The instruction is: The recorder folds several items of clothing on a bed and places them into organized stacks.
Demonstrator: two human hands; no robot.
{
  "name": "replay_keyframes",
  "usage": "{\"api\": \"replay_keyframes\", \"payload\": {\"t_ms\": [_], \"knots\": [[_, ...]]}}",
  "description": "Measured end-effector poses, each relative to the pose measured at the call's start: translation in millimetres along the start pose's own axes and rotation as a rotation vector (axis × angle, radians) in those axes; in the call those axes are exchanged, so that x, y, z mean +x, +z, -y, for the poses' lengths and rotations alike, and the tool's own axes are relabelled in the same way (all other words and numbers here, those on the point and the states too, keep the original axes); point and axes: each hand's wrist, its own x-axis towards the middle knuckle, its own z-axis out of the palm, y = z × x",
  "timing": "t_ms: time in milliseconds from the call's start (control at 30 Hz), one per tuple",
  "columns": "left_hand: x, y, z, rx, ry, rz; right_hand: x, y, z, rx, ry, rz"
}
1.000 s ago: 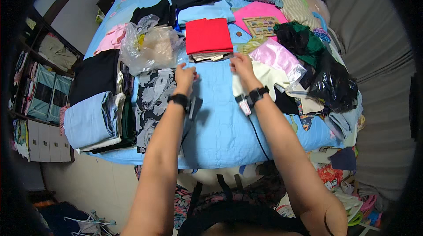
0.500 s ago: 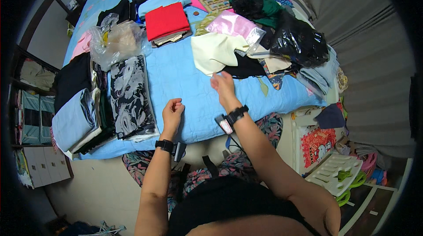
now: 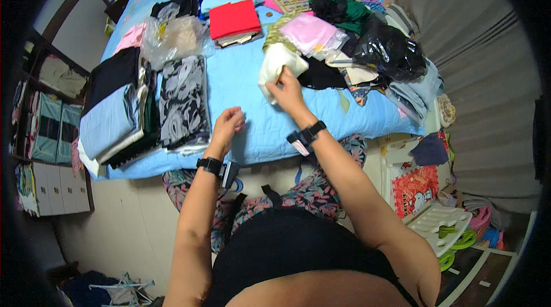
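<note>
My right hand [image 3: 287, 90] is closed on a cream-white cloth [image 3: 280, 65], part of which is lifted and bunched above the blue bedspread [image 3: 235, 77]. Just beyond my fingers, a black garment [image 3: 322, 74] lies on the bed, to the right of the cloth. My left hand [image 3: 228, 125] hovers over the near part of the bedspread with its fingers loosely curled, and I see nothing in it. Left of that hand lies a folded black-and-grey patterned garment [image 3: 182, 100].
Folded light-blue trousers [image 3: 106, 117] top a stack at the bed's left. Farther back are a red folded cloth [image 3: 234, 19] and a clear plastic bag [image 3: 172, 40]. A pink packet [image 3: 313, 32] and a black plastic bag [image 3: 390, 49] lie among clothes at the right.
My right hand has taken hold of the cream-white cloth and gathered it up. My left hand has risen a little in the picture, and the whole view has shifted slightly.
</note>
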Motion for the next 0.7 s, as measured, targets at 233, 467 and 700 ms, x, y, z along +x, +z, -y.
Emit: {"api": "replay_keyframes", "payload": {"t_ms": [233,467,700], "knots": [[-18.1,6.9,-9.3,-0.594,-0.201,0.085,-81.2,-27.8,7.2,-0.056,0.134,0.624],[-18.0,-9.5,15.0,-0.623,-0.198,-0.074,-62.8,5.0,24.9,-0.367,0.015,0.196],[-30.8,-12.7,11.5,-0.429,-0.145,-0.211,-32.4,21.5,-6.9,-0.627,-0.044,0.719]]}}
